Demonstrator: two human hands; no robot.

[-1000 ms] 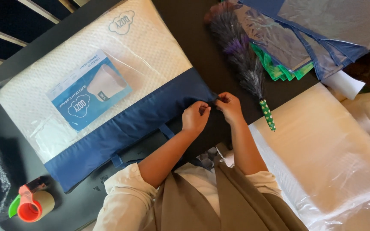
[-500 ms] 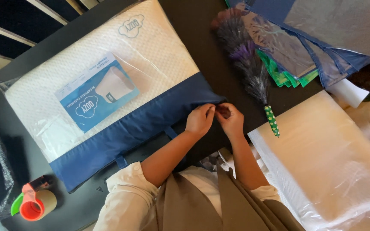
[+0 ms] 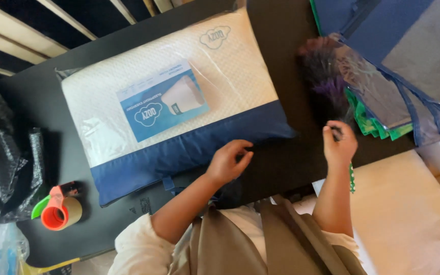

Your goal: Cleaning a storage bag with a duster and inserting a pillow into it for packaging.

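The left hand point(image 3: 228, 162) hovers with fingers curled and empty at the bagged pillow's point(image 3: 174, 102) blue edge on the counter point(image 3: 291, 163). The right hand point(image 3: 339, 145) grips the feather duster point(image 3: 327, 81), hiding its handle.

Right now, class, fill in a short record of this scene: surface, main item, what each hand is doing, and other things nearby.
Surface: black table
Main item: white pillow in a clear bag with a blue band, lying flat
Left hand: at the blue band's near edge, fingers curled
Right hand: closed around the feather duster handle
Nearby: tape dispenser at left, black plastic wrap, blue bags at right
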